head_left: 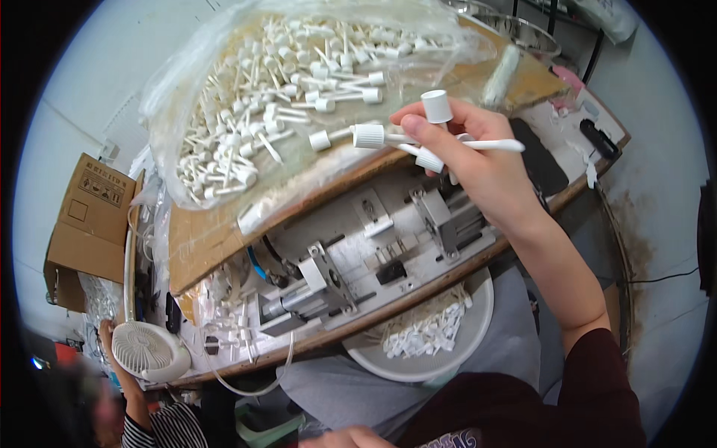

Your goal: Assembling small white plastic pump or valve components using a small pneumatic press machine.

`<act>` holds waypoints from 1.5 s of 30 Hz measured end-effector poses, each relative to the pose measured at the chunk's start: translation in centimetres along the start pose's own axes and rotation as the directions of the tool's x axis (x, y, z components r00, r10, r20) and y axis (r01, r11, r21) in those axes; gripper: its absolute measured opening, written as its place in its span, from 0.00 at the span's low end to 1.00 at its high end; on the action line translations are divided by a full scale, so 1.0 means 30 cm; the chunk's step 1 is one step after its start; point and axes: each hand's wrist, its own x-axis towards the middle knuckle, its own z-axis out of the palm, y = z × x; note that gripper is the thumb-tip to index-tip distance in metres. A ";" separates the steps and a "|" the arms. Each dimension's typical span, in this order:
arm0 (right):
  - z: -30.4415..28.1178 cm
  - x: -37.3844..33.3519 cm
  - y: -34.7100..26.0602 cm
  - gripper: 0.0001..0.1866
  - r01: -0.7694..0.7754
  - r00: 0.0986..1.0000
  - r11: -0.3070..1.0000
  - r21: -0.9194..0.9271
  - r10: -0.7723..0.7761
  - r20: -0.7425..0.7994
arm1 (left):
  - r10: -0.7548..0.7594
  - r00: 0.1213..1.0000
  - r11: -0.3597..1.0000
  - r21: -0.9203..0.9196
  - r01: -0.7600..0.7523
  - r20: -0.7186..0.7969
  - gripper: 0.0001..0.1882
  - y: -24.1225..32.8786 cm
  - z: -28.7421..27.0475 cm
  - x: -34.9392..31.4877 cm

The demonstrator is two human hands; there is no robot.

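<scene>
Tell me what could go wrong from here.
The right hand holds several white capped pieces pointing different ways, so one might slip. The metal fixture is close by; a dropped piece could lodge in it. The loaded basin appears to rest on the lap, so a shift in posture might tip it.

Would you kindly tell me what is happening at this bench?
The person's right hand holds several white capped sticks above a metal fixture. The left hand is only partly in view, so its grip is unclear. Loose capped sticks lie on clear plastic, and a bowl at the lap contains white pieces.
</scene>
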 end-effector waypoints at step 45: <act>-0.002 -0.464 0.003 0.10 -0.418 0.893 0.909 0.011 0.408 0.192 | -0.262 0.938 0.158 0.948 0.276 -0.229 0.27 -0.143 -0.116 0.117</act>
